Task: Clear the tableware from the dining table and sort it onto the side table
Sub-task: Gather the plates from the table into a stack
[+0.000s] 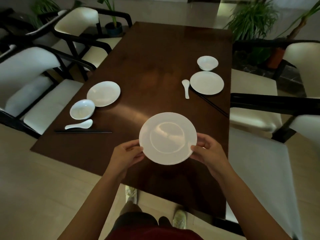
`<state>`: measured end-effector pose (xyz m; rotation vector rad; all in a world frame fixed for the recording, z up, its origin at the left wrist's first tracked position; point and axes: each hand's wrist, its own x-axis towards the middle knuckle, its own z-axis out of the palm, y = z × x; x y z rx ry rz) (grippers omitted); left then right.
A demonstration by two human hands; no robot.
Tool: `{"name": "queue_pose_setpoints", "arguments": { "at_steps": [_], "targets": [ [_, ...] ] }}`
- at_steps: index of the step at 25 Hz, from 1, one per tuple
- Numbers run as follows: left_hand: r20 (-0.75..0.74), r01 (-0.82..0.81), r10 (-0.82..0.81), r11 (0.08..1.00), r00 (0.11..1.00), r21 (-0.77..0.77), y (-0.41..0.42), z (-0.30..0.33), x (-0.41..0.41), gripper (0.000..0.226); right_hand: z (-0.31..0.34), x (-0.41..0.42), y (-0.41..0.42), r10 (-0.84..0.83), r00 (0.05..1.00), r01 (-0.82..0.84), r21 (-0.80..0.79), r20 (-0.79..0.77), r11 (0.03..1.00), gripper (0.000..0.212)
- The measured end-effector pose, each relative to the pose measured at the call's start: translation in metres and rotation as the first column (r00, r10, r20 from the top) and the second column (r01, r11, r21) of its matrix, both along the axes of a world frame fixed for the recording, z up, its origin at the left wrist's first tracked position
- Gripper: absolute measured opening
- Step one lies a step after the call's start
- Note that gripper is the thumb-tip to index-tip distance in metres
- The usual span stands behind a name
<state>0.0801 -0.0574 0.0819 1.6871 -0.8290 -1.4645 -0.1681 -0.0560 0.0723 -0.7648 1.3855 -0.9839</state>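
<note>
Dim dining room, pale tiled floor, potted plants at the far end. Dark wooden desk [155,70] runs lengthwise away from the person, with white-cushioned black-framed chairs [43,94] along both sides.

Left hand [127,155] and right hand [208,151] each grip opposite edges of a white plate [167,138], thumbs on the rim, fingers curled beneath. Plate is held level above the near part of the desk.

Beyond and left of the left hand: black chopsticks [83,131], a white spoon [79,125] just past them, then a white bowl [82,109], then a second plate [103,93] touching or nearly touching the bowl.

Beyond the right hand: a third plate [207,82], a spoon [186,88] just beside its left edge, dark chopsticks [213,105] running from under it toward the right desk edge, a small bowl [207,62] farther back.
</note>
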Motion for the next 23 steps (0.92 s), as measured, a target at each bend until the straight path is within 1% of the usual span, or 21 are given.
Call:
{"name": "queue_pose_setpoints", "arguments": {
  "at_steps": [3,6,9,11,15,18,23],
  "targets": [
    [-0.007,0.003,-0.003,1.0,1.0,-0.003,-0.053,-0.003,0.033,0.021,-0.003,0.031,-0.054,0.0,1.0,0.0,-0.005,-0.009,1.0,0.037],
    [0.026,0.02,-0.02,1.0,0.999,0.002,-0.121,-0.014,0.063,0.024,-0.015,0.064,-0.11,-0.04,0.999,0.04,-0.017,-0.014,0.999,0.041],
    [0.048,0.036,-0.039,0.998,0.998,0.042,-0.182,-0.034,0.079,0.029,-0.036,0.093,-0.157,-0.108,0.992,0.111,0.046,-0.066,0.993,0.04],
    [0.052,0.06,-0.065,0.993,0.997,0.104,-0.215,-0.054,0.086,0.03,-0.057,0.106,-0.184,-0.152,0.984,0.161,0.107,-0.092,0.981,0.041],
    [0.065,0.107,-0.122,0.975,0.99,0.197,-0.255,-0.09,0.092,0.032,-0.089,0.116,-0.213,-0.194,0.968,0.221,0.178,-0.158,0.959,0.039],
    [0.064,0.136,-0.155,0.961,0.986,0.24,-0.268,-0.106,0.095,0.032,-0.104,0.119,-0.22,-0.179,0.967,0.213,0.189,-0.179,0.959,0.039],
    [0.063,0.12,-0.142,0.954,0.988,0.275,-0.275,-0.12,0.097,0.033,-0.114,0.117,-0.227,-0.17,0.951,0.222,0.188,-0.258,0.957,0.041]
  ]
}}
